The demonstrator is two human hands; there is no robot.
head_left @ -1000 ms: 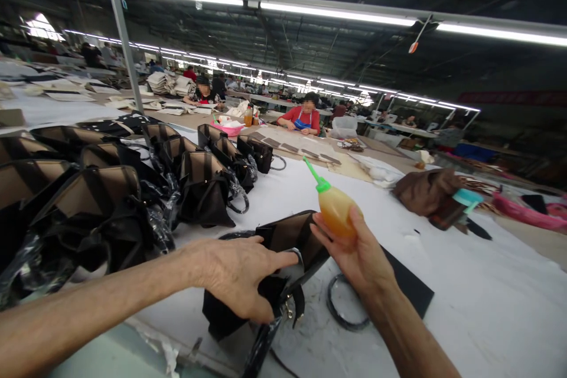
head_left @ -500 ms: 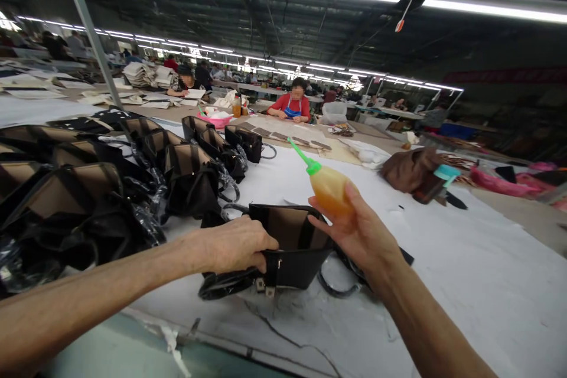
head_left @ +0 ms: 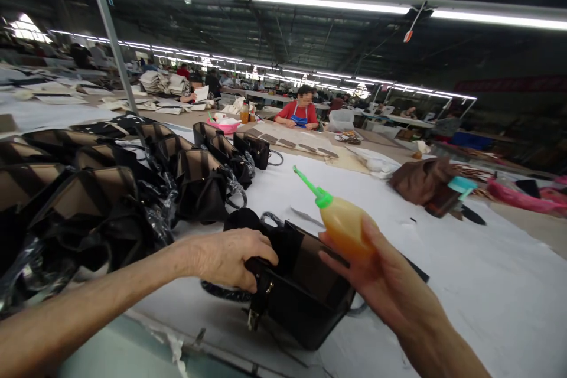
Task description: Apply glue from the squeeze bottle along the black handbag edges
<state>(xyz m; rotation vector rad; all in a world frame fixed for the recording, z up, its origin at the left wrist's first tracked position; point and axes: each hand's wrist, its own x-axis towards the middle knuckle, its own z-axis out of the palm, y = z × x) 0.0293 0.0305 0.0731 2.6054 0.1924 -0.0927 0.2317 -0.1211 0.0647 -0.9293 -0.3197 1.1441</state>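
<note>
In front of me a black handbag (head_left: 305, 301) with a brown lining stands turned at an angle on the white-covered table. My left hand (head_left: 234, 257) grips its near left edge, thumb outside and fingers over the rim. A metal clasp hangs from the bag's side below that hand. My right hand (head_left: 376, 271) is closed around a soft squeeze bottle (head_left: 348, 225) of amber liquid with a green nozzle, held above the bag's right side. The nozzle points up and to the left, apart from the bag. Some of the right fingers extend in front of the bag's opening.
Several similar black bags (head_left: 84, 207) crowd the table's left side. A brown bag (head_left: 419, 180) and a dark bottle with a turquoise cap (head_left: 445, 196) lie at right. A pink basin (head_left: 225, 124) and a seated person in red (head_left: 299, 112) are across the table.
The handbag has turned and tilted, its right end swinging nearer to me, with my left hand still on its edge. The squeeze bottle sits slightly lower and further right in view.
</note>
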